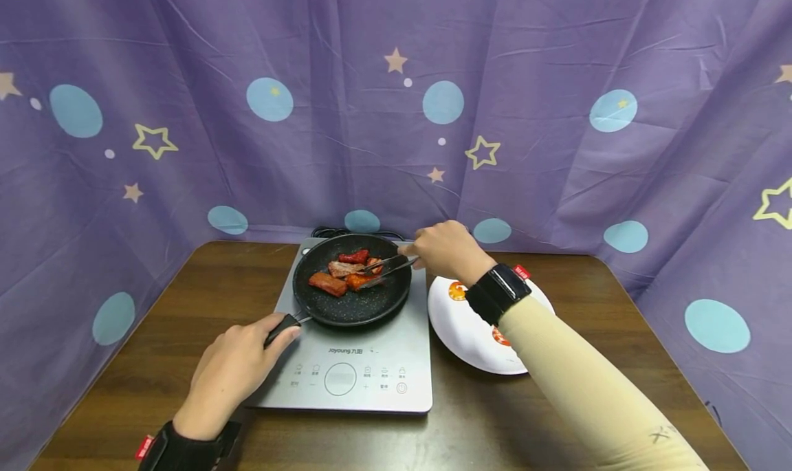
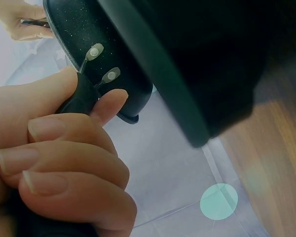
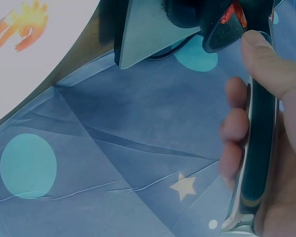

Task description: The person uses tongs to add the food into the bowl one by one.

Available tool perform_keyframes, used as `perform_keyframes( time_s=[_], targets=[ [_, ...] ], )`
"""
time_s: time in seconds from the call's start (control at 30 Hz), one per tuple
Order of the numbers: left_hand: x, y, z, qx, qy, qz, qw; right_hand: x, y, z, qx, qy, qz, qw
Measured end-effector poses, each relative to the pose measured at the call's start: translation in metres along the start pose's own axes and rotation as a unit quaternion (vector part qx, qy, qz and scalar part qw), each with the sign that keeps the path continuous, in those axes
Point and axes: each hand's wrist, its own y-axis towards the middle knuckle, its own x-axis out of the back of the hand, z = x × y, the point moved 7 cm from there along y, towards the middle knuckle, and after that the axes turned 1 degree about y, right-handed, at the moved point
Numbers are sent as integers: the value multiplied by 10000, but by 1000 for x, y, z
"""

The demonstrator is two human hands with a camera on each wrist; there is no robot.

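Observation:
My left hand point(image 1: 235, 364) grips the black handle point(image 1: 282, 329) of a dark speckled frying pan point(image 1: 346, 313); in the left wrist view its fingers point(image 2: 79, 182) curl round that handle. Several reddish-brown pieces of meat point(image 1: 328, 284) lie in the pan. From the right, my right hand point(image 1: 452, 249) holds a pair of metal tongs point(image 1: 391, 270) with dark grips, the thumb along one arm in the right wrist view. The tips of the tongs reach in among the meat, at an orange-red piece point(image 1: 357, 280) near the pan's middle.
The pan sits on a silver induction cooktop point(image 1: 396, 347) with a touch panel along its front. To the right, partly behind my right forearm, is a white plate point(image 1: 458, 333) with orange prints. A wooden table point(image 1: 204, 292) carries everything; a purple curtain point(image 1: 371, 113) hangs behind.

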Motion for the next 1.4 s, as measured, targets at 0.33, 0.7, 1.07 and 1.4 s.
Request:
perform_keyframes(
  time_s=[0.33, 0.7, 1.07, 1.4],
  targets=[
    [-1, 0, 0, 33, 4, 5, 10000, -1, -3, 1, 81, -187, -270, 9994],
    [-1, 0, -1, 27, -11, 1, 10000, 3, -24, -7, -56, 303, -388, 9988],
    [0, 0, 0, 43, -26, 42, 10000, 16, -86, -58, -1138, 853, -612, 9879],
    [1, 0, -2, 16, -27, 42, 10000, -21, -142, -87, -1686, 1142, -195, 9789]
  ],
)
